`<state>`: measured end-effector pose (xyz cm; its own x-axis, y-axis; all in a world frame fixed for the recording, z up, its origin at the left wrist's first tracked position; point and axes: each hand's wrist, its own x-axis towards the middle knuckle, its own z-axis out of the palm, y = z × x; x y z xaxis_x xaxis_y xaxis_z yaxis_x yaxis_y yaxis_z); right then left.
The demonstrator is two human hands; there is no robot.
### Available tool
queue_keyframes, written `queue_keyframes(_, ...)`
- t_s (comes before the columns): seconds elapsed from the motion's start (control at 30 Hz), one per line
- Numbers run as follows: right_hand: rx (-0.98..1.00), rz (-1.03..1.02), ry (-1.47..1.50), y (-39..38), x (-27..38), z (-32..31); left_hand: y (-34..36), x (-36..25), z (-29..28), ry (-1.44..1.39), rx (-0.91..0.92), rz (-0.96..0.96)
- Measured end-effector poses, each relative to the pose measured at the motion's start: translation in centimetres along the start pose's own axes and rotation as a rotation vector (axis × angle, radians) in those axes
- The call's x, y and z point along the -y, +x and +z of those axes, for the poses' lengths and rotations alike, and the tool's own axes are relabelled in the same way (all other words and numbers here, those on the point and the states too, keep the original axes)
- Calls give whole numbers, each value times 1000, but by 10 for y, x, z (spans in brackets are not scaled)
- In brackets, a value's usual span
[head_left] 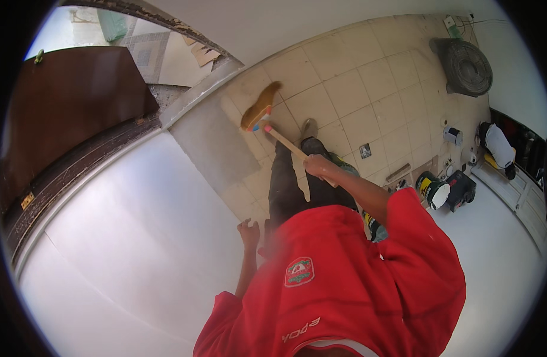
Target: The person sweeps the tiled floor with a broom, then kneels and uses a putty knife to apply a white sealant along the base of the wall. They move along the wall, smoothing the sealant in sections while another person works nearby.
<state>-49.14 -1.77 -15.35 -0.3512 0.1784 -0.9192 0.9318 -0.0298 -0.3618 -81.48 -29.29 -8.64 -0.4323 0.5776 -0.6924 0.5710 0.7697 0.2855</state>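
Note:
My right hand (317,166) is closed around the wooden handle of a broom (288,144). Its tan, blurred bristles (263,102) reach out over the floor ahead of my feet, left of centre. Low beside the white wall at the left, my left hand (248,233) hangs with its fingers loosely bent and partly apart. I see nothing held in it. A shoe (309,128) shows just right of the broom handle. Beige floor tiles (339,86) lie under the broom, with a grey patch (217,140) across them on the left.
To the left, a dark brown door (77,101) stands by a doorway with a raised sill (202,92). A black round fan-like object (466,67) sits at the far right. Nearer on the right are a bucket (431,189), a black case (461,190) and a white panelled door (514,199).

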Motion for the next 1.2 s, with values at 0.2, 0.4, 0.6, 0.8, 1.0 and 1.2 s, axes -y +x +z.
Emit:
queue_keyframes(0.2, -173, -165, 189, 45, 1, -61, 2, -43, -16, 45, 52, -39)
queue_keyframes(0.4, -215, -175, 145, 78, -88, -113, -22, -107, -7, -94, -64, -99)
queue_keyframes(0.6, -306, 24, 262, 68, -261, -160, -65, -139, 73, -4, 15, -148)
queue_keyframes(0.8, -386, 405, 419, -17, -369, -246, -86, -160, 140, 98, 9, -107)
queue_keyframes(1.0, -549, 253, 359, -134, -389, -219, -85, -249, 134, -3, 140, -243)
queue_keyframes(1.2, -372, -8, 128, -151, -304, -219, -65, -266, 116, 37, 10, -52)
